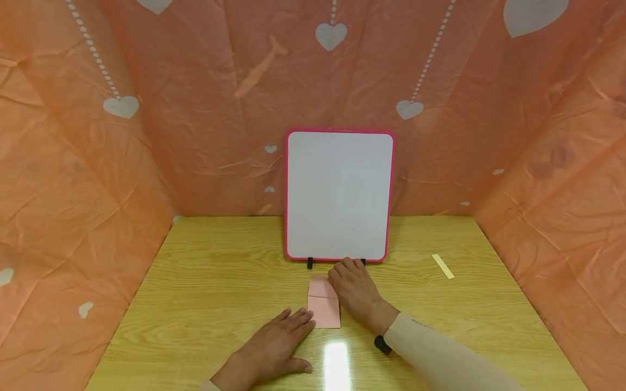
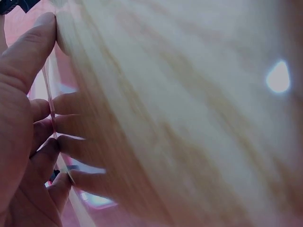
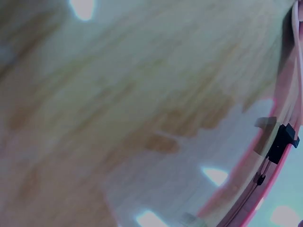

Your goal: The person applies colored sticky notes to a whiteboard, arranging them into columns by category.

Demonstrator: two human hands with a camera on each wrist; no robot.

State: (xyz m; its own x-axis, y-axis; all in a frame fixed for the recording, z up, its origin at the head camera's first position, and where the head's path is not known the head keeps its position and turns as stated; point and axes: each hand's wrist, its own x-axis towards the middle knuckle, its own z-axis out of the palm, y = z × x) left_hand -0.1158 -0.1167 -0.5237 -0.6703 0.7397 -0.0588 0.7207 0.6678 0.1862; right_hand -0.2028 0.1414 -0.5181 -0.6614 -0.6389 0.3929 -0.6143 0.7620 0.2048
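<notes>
A small pink envelope [image 1: 324,314] lies on the wooden table, its flap [image 1: 320,287] pointing away from me. My left hand [image 1: 275,343] is flat on the table, its straight fingers touching the envelope's lower left edge. In the left wrist view, that left hand [image 2: 23,137] shows its thumb and fingers spread along the tabletop. At the flap's right side, my right hand [image 1: 358,293] has curled fingers on the paper's edge; its thumb is hidden. The right wrist view shows mostly tabletop [image 3: 118,94].
A whiteboard [image 1: 339,195] with a pink frame stands upright on black feet behind the envelope, close to my right fingers. A thin pale yellow strip [image 1: 443,266] lies to the right. Orange cloth [image 1: 205,136] with white hearts surrounds the table.
</notes>
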